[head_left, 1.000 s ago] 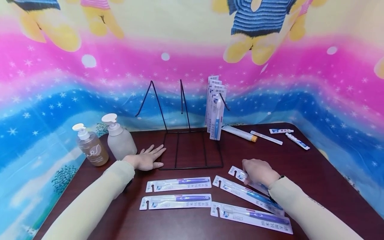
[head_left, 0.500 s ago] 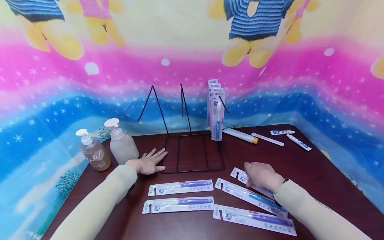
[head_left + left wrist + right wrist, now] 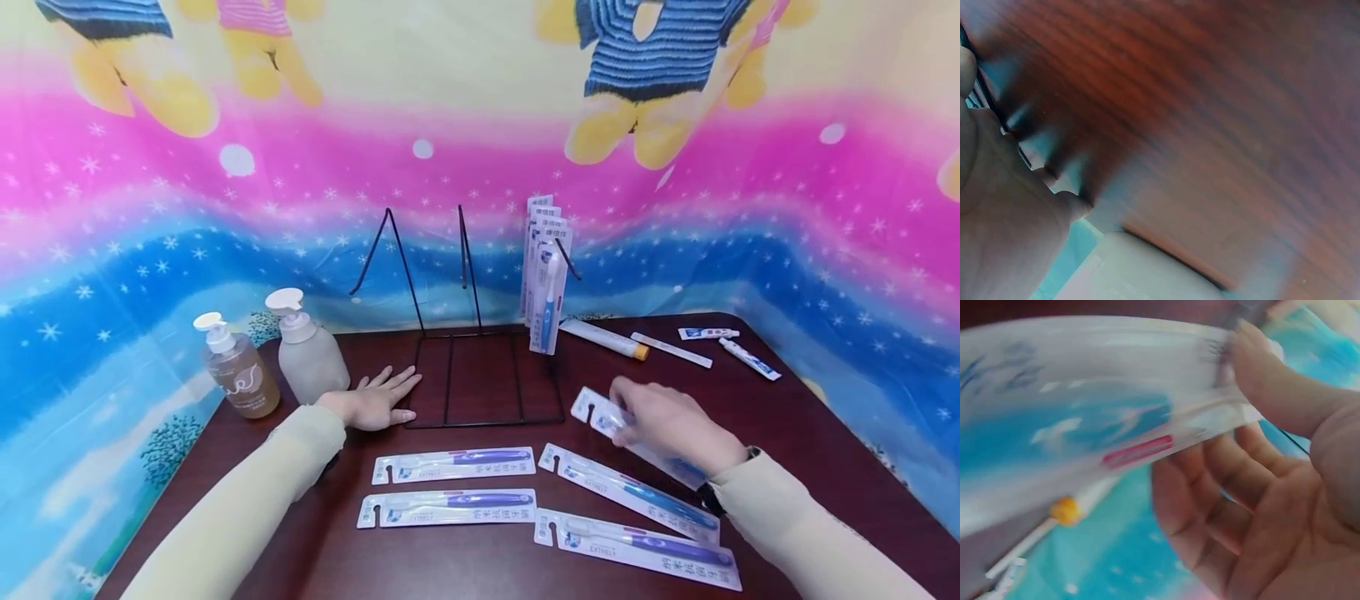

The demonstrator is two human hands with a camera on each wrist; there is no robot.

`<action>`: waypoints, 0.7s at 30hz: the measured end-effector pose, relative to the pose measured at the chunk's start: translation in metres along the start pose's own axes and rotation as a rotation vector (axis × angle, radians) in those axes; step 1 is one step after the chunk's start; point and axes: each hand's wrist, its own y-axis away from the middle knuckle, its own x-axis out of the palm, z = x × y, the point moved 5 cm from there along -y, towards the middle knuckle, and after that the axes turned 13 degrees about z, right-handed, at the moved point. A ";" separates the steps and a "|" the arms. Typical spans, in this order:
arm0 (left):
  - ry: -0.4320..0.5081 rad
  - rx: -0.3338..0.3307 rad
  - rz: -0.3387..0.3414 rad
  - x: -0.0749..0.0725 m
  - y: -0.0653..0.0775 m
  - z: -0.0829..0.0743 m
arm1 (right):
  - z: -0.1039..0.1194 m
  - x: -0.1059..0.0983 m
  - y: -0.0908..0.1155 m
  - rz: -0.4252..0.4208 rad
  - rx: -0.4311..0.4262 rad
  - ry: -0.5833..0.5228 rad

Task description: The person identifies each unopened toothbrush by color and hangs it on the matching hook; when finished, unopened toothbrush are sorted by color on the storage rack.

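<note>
My right hand (image 3: 671, 423) pinches a packaged toothbrush (image 3: 1072, 425) with a blue handle between thumb and fingers. In the head view the pack is tilted, its hang-hole end up and to the left. My left hand (image 3: 378, 402) lies with spread fingers at the left edge of a black wire rack (image 3: 487, 425), thumb by its front corner. Several packaged toothbrushes (image 3: 546, 312) hang on the rack's right hook. On the table lie two purple toothbrush packs (image 3: 453, 507) in front of the rack, with a blue pack (image 3: 633, 492) and another purple pack (image 3: 637, 548) to their right.
Two pump bottles, one amber (image 3: 242, 375) and one whitish (image 3: 311, 358), stand left of my left hand. At the back right lie a toothpaste tube (image 3: 603, 337) with a yellow cap, a slim white box (image 3: 671, 350) and two small tubes (image 3: 750, 358). A patterned cloth hangs behind.
My right hand has raised the toothbrush pack off the table, its hang-hole end moving up. My left hand stays at the rack. The head view has shifted slightly.
</note>
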 end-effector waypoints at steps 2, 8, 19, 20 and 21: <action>-0.002 -0.003 0.003 0.002 -0.001 0.001 | 0.008 -0.019 0.007 -0.103 -0.038 -0.067; -0.007 0.015 -0.013 -0.003 0.001 -0.002 | 0.032 -0.061 0.022 -0.309 -0.130 -0.296; 0.006 0.035 -0.028 -0.001 0.001 -0.002 | 0.051 -0.090 0.013 -0.477 -0.142 -0.420; 0.006 0.037 -0.030 -0.001 0.002 -0.002 | 0.052 -0.092 0.012 -0.484 -0.141 -0.424; 0.008 0.037 -0.030 -0.001 0.002 -0.002 | 0.053 -0.093 0.010 -0.491 -0.141 -0.426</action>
